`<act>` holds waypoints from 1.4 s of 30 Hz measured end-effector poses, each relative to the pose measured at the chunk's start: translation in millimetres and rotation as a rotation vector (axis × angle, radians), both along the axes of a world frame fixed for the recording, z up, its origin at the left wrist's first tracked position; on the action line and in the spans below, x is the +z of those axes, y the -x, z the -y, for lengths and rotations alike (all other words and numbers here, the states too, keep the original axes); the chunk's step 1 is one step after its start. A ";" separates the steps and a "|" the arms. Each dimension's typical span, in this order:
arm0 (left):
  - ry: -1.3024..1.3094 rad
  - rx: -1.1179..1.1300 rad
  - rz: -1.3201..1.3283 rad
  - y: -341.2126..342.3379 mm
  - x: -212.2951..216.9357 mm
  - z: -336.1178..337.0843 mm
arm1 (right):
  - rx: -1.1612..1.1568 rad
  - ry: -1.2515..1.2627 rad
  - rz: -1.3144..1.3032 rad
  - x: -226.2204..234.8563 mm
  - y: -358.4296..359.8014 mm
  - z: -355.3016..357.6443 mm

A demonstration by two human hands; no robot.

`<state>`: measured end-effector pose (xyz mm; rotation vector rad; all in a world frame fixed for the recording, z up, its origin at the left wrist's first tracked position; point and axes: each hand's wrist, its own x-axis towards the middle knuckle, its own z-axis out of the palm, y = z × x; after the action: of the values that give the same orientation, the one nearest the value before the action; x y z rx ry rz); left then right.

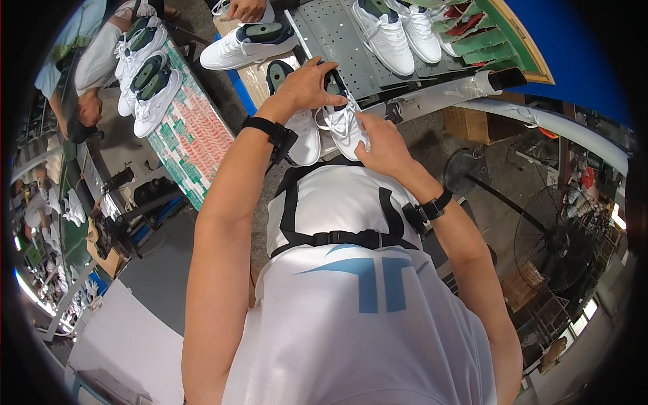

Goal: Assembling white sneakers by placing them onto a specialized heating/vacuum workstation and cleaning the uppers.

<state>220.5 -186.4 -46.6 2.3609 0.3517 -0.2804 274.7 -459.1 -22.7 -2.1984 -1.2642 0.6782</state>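
A white lace-up sneaker point(344, 133) with a dark lining stands toe toward me, just beyond my waist. My left hand point(307, 86) grips it around the ankle opening, with thumb and forefinger on the collar. On its right side, beside the laces, my right hand point(386, 143) holds the forefoot, fingers bent against the upper. A second white sneaker point(305, 138) stands close on the left, partly covered by my left hand and wrist. Dark green inserts fill the openings of the nearby shoes.
More white sneakers sit on a metal conveyor point(331, 40) ahead and a patterned board point(192, 121) at left. Another person's hand point(246, 9) touches a shoe at the top. Green flaps point(472, 40) hang at a machine opening. A black fan point(555, 236) stands at right.
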 end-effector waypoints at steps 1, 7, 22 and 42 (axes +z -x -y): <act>-0.012 0.011 -0.004 -0.2 -0.4 0.6 | 0.000 -0.001 -0.002 -2.0 -1.7 5.0; -0.002 -0.003 0.008 0.0 -3.3 -2.1 | 0.089 0.082 0.089 17.1 11.6 19.9; -0.009 -0.002 -0.008 -3.5 1.3 -4.8 | -0.127 0.033 -0.130 8.4 6.0 4.1; 0.044 -0.002 -0.005 -5.0 -1.8 -6.8 | 0.131 -0.005 0.145 6.2 14.0 26.8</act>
<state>225.5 -179.7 -48.4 2.3177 0.3415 -0.2919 260.6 -485.9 -16.4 -2.2083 -1.4924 0.5725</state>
